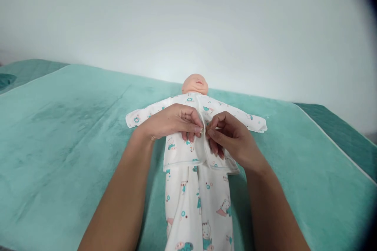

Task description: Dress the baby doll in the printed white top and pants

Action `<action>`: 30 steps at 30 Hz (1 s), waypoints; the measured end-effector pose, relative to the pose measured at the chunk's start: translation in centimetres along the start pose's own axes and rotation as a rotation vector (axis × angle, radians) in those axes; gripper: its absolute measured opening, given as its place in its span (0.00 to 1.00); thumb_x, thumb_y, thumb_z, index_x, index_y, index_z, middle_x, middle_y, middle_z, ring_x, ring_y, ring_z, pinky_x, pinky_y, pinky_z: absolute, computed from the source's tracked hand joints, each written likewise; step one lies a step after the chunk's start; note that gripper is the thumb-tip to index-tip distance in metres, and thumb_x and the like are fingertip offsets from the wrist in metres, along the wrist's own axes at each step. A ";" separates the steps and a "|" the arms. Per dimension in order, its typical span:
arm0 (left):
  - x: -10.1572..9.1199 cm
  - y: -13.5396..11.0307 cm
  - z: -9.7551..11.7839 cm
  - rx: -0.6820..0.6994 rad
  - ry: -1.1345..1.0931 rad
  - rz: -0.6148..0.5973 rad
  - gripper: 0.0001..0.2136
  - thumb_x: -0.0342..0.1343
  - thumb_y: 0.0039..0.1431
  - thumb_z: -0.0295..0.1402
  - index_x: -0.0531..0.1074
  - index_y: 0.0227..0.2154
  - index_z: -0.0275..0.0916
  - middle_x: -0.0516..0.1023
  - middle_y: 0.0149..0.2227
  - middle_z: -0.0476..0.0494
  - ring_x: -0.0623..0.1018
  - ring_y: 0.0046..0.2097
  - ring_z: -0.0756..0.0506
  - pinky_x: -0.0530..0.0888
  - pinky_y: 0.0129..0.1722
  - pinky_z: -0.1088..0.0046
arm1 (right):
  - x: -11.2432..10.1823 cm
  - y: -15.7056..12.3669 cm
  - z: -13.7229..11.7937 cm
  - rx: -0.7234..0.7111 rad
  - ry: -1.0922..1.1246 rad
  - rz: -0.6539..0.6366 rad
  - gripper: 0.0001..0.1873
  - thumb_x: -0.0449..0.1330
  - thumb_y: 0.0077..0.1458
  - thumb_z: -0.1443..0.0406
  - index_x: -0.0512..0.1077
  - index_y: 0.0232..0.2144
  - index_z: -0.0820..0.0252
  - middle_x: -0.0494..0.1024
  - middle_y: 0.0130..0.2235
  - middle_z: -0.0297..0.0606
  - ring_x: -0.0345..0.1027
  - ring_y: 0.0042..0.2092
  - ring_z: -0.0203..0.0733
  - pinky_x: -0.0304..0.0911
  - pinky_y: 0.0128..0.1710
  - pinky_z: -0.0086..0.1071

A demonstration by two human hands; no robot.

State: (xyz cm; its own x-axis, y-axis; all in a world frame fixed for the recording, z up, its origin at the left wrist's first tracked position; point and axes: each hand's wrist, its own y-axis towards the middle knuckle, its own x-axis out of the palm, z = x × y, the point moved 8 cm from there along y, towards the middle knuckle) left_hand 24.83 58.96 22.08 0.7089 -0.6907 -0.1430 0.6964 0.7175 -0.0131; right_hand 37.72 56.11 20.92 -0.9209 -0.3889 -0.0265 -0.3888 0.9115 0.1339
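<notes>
A baby doll (194, 84) lies on its back, head at the far end, with its arms spread out. It wears a white printed jacket (179, 153) over matching trousers (188, 204). At the jacket's front opening, my left hand (179, 121) pinches one edge between thumb and fingers. Just to the right, my right hand (229, 135) has thumb and forefinger pinched at the opposite edge. The fingertips of both hands are close together. Below them the front edges part slightly at the hem. Whatever fastener is under the fingertips is too small to make out.
A soft green blanket (73, 145) is spread under the doll, with a darker green cover (338, 133) showing beyond its edges. A plain white wall (147, 27) rises directly behind the doll's head.
</notes>
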 end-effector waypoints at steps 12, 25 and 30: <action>0.3 0.1 0.1 -0.034 0.068 0.017 0.07 0.62 0.57 0.34 0.72 0.30 0.36 0.77 0.27 0.48 0.78 0.29 0.51 0.73 0.28 0.77 | -0.2 -0.2 0.5 0.097 -0.146 0.037 0.10 0.63 0.55 0.64 0.65 0.37 0.53 0.66 0.27 0.25 0.58 0.21 0.29 0.57 0.19 0.26; 0.8 0.1 0.6 -0.080 0.141 0.049 0.10 0.63 0.56 0.38 0.70 0.33 0.39 0.75 0.26 0.51 0.79 0.31 0.49 0.74 0.28 0.74 | -0.2 -0.2 0.4 0.093 -0.167 0.025 0.09 0.63 0.57 0.62 0.66 0.38 0.53 0.66 0.24 0.25 0.58 0.21 0.29 0.57 0.20 0.26; 0.9 0.2 0.7 -0.074 0.168 0.066 0.08 0.61 0.56 0.37 0.69 0.32 0.40 0.74 0.26 0.51 0.78 0.30 0.49 0.73 0.26 0.74 | 0.0 -0.1 0.5 0.099 -0.154 0.026 0.09 0.63 0.58 0.61 0.66 0.38 0.54 0.66 0.25 0.25 0.59 0.20 0.29 0.57 0.19 0.26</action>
State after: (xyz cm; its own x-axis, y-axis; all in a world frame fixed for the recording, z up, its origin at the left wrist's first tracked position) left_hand 25.72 58.41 22.67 0.7196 -0.6220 -0.3087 0.6348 0.7694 -0.0706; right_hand 37.78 56.06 20.45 -0.9209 -0.3473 -0.1770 -0.3591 0.9325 0.0386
